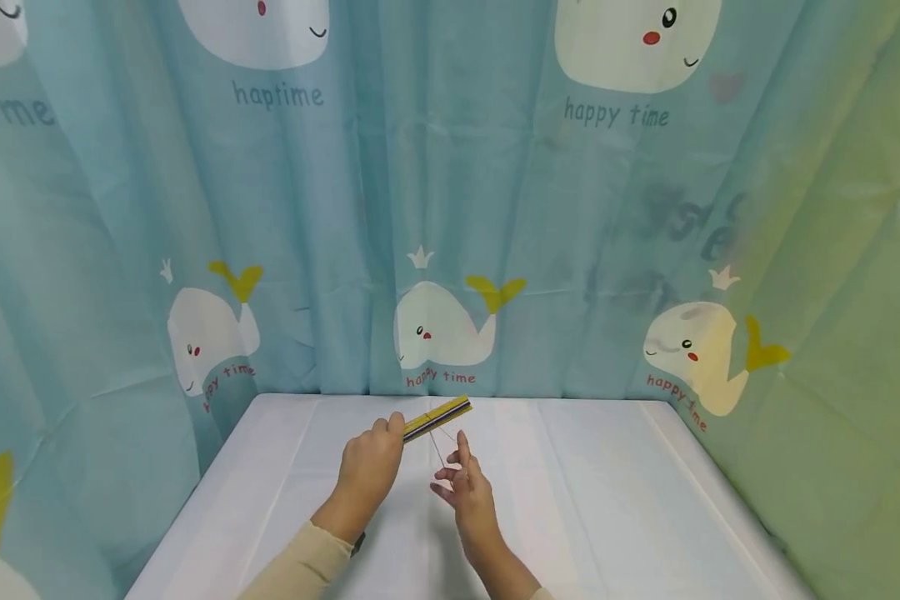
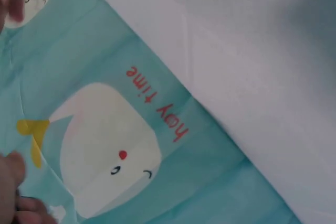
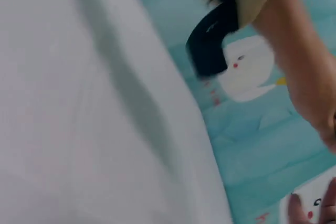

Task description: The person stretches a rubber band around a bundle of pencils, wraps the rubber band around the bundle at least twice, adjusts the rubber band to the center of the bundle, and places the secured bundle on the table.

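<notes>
Above the table, my left hand [image 1: 372, 458] grips a slim bundle of yellow and dark striped pencils [image 1: 450, 410]; their far ends stick out to the upper right. A thin rubber band [image 1: 437, 448] runs around the bundle and stretches down to my right hand [image 1: 471, 500]. The right fingers are bent and hold the band taut, just below and right of the bundle. In the right wrist view, the left forearm [image 3: 299, 56] crosses the right side and fingers [image 3: 296, 211] of the right hand show at the lower edge. Neither wrist view shows the bundle.
A white-covered table [image 1: 607, 500] spreads under both hands. Behind it hangs a blue curtain [image 1: 450, 192] with whale prints, and a greenish curtain side [image 1: 855, 333] runs along the right. A dark wrist strap [image 3: 212, 40] sits on the left forearm by a beige sleeve.
</notes>
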`<state>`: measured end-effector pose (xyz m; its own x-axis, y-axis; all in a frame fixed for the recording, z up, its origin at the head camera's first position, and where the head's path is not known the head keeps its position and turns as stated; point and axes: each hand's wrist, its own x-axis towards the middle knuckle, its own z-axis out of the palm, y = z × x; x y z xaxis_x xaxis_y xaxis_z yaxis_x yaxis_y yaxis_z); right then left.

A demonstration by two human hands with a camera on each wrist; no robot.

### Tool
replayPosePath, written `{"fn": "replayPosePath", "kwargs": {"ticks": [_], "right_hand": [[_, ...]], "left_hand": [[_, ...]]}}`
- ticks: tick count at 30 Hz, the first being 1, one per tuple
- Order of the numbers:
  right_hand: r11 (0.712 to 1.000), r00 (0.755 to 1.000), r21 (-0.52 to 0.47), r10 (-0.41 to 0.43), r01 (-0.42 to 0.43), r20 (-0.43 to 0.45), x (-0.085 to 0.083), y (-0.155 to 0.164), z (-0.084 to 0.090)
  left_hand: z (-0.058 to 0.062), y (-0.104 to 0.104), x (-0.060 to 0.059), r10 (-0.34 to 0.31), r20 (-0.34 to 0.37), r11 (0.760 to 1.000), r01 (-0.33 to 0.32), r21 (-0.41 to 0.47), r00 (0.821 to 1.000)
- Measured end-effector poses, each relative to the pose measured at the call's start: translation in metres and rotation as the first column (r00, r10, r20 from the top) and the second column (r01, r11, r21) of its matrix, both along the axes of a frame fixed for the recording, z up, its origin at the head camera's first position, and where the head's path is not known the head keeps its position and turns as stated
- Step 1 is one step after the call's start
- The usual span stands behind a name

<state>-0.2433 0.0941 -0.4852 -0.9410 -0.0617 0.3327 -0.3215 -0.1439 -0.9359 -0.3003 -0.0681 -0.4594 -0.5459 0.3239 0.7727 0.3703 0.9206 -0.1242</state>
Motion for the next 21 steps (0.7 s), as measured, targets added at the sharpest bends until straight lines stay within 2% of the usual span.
{"fn": "replayPosePath", "kwargs": {"ticks": [1,3,5,7,8,9,11,13,14,16,18,19,21], "right_hand": [[0.997,0.996,-0.077,0.037,-0.031,0.078,0.0,0.001,0.002],[0.966,0.97,-0.244,0.136,-0.085,0.203,-0.003,0.006,0.006],[0.931,0.944,-0.351,0.203,-0.103,0.262,-0.008,0.015,0.01],[0.919,0.933,-0.385,0.208,-0.084,0.292,-0.015,0.026,0.014],[0.923,0.935,-0.375,0.202,-0.082,0.291,-0.018,0.032,0.016],[0.934,0.937,-0.347,0.194,-0.085,0.292,-0.02,0.037,0.018],[0.967,0.946,-0.228,0.172,-0.11,0.273,-0.022,0.046,0.022],[0.988,0.959,-0.057,0.154,-0.145,0.237,-0.024,0.051,0.028],[0.987,0.968,0.039,0.142,-0.153,0.209,-0.024,0.052,0.031],[0.957,0.981,0.247,0.118,-0.154,0.156,-0.025,0.053,0.039],[0.899,0.986,0.412,0.108,-0.151,0.125,-0.027,0.054,0.05],[0.876,0.986,0.455,0.114,-0.159,0.125,-0.027,0.054,0.055],[0.855,0.977,0.477,0.145,-0.204,0.157,-0.029,0.055,0.062]], "left_hand": [[0.001,0.0,0.001,-0.014,-0.026,1.0,0.014,0.012,1.0],[0.002,-0.002,0.002,-0.053,-0.071,0.998,0.054,0.015,0.996],[0.003,-0.004,0.003,-0.113,-0.104,0.994,0.113,-0.009,0.988],[0.003,-0.008,0.004,-0.175,-0.127,0.984,0.171,-0.044,0.976],[0.003,-0.011,0.004,-0.202,-0.138,0.978,0.194,-0.069,0.97],[0.002,-0.013,0.004,-0.228,-0.145,0.972,0.216,-0.091,0.963],[0.001,-0.018,0.004,-0.274,-0.158,0.958,0.255,-0.131,0.949],[0.0,-0.02,0.004,-0.321,-0.165,0.942,0.296,-0.16,0.933],[-0.001,-0.02,0.004,-0.344,-0.158,0.932,0.317,-0.173,0.925],[0.0,-0.019,0.004,-0.4,-0.148,0.909,0.37,-0.193,0.904],[0.001,-0.017,0.005,-0.459,-0.13,0.878,0.426,-0.22,0.879],[0.003,-0.016,0.007,-0.484,-0.118,0.863,0.451,-0.229,0.867],[0.006,-0.014,0.01,-0.531,-0.121,0.835,0.493,-0.246,0.839]]}}
